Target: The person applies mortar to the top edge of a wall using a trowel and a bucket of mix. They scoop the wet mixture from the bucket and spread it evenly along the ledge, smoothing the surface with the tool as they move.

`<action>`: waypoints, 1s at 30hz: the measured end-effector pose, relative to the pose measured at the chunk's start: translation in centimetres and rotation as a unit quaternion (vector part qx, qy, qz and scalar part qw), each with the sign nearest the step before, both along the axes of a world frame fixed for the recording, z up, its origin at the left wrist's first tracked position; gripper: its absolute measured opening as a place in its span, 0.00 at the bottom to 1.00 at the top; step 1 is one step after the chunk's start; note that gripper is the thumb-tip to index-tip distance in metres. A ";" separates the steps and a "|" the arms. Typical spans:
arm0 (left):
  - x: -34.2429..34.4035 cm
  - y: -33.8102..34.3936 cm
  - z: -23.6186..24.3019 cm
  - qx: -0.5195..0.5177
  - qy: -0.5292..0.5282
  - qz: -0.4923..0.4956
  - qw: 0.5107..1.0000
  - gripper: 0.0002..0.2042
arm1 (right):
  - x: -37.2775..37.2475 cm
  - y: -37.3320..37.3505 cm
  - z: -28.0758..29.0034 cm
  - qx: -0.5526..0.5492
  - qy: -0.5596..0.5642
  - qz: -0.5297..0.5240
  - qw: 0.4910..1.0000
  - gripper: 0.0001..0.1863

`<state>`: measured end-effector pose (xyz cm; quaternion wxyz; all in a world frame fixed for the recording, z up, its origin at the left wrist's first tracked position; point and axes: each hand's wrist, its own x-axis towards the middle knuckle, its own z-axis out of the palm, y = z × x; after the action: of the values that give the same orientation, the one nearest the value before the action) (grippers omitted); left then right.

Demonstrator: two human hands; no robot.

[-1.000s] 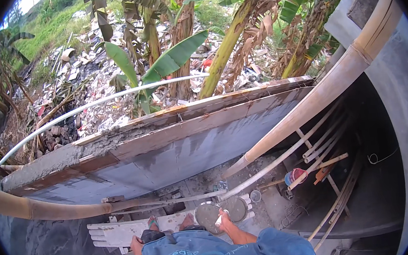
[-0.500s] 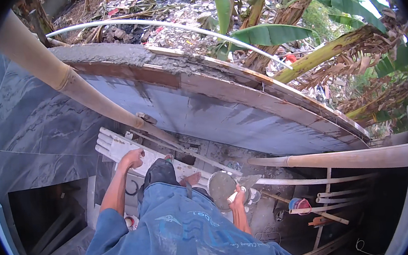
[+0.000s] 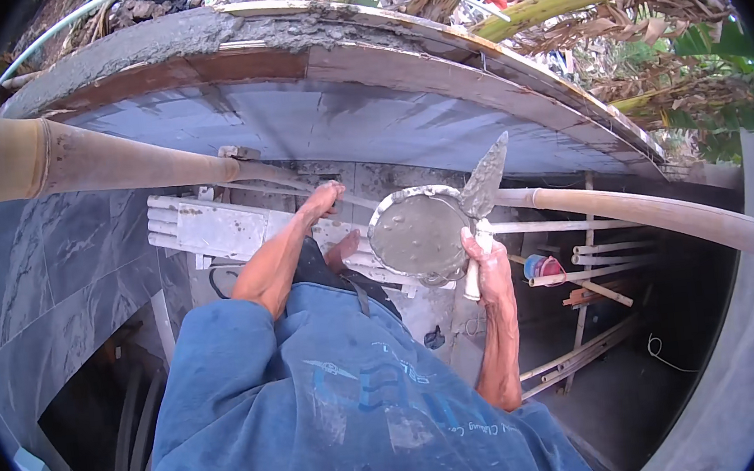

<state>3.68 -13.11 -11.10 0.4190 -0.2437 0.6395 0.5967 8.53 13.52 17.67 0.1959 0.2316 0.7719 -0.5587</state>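
Observation:
My right hand [image 3: 491, 265] is closed round the pale handle of a trowel [image 3: 485, 180]. Its pointed blade, coated in grey mortar, tilts up and away. Against the hand's left side is the rim of a round bucket [image 3: 389, 262], nearly full of wet grey mortar [image 3: 422, 236]. Whether my fingers also grip that rim I cannot tell. My left hand [image 3: 326, 199] has its fingers curled in beside a thin pole [image 3: 360, 199], left of the bucket; what they hold, if anything, is hidden.
A thick bamboo pole [image 3: 134, 159] crosses at left, another [image 3: 648, 218] at right. Ahead stands a low tiled wall [image 3: 293, 121] with rough mortar on top. Pale planks [image 3: 222, 228] lie below at left. A small pail [image 3: 543, 267] hangs among poles at right. Dark opening [image 3: 103, 407] at lower left.
The mortar bucket looks larger and nearer, lifted up beside my right hand. The trowel blade now points upward. My left hand has moved right toward the thin pole. The view has tilted downward.

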 end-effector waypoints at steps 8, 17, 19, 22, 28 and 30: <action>-5.2 5.9 7.0 0.553 -0.070 0.146 0.817 0.35 | -4.4 -4.3 14.8 -0.009 0.116 0.094 0.989 0.12; -7.7 7.5 14.2 0.717 -0.042 0.275 0.639 0.20 | -14.3 -4.6 21.7 -0.032 0.184 0.225 0.956 0.13; -8.5 8.4 16.1 0.725 -0.023 0.288 0.625 0.20 | -16.9 -3.9 22.2 0.005 0.176 0.265 0.948 0.15; -10.0 10.6 16.0 0.793 0.066 0.327 0.510 0.23 | -20.2 -4.5 23.1 0.098 0.177 0.295 0.934 0.16; -13.4 16.1 18.0 0.714 0.092 0.416 0.556 0.32 | -24.6 -3.3 21.4 0.233 0.181 0.353 0.888 0.17; -14.3 17.8 19.6 0.734 0.067 0.426 0.525 0.33 | -25.8 -1.7 19.5 0.231 0.210 0.359 0.880 0.17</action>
<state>-10.59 4.71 8.50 0.1017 -0.0527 -0.1776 0.9774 -17.29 11.78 37.17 0.1572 -0.1453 0.9322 -0.2917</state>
